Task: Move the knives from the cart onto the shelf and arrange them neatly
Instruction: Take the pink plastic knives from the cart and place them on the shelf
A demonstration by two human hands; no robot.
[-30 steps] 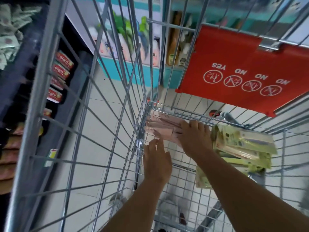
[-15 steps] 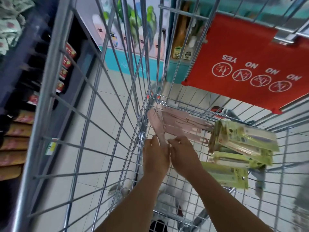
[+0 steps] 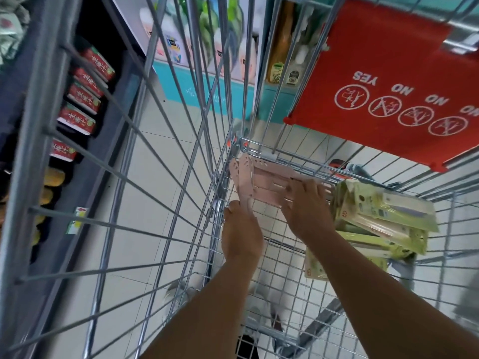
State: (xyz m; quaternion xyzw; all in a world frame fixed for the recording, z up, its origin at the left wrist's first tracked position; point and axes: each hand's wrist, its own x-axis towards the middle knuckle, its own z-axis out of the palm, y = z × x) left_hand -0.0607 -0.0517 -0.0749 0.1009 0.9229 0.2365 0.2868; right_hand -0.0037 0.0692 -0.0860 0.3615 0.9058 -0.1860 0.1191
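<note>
Inside a wire cart [image 3: 259, 268], both hands hold pink knife packs [image 3: 267, 182]. The left hand [image 3: 241, 234] pinches one pack; the right hand [image 3: 305, 206] curls over the rest. Green packs [image 3: 383, 216] lie beside.

The left hand [image 3: 241, 234] fingertips are hidden under the pink knife packs [image 3: 261, 182], so the grip can't really be made out. Part of that pink stack is covered by the right hand [image 3: 305, 208]. The lower green knife packs [image 3: 383, 218] are buried under the top ones (the count can't be told). The red flap [image 3: 383, 81] is cut off at the right edge. Print on the shelf boxes [image 3: 77, 117] is too blurred to be read.
</note>
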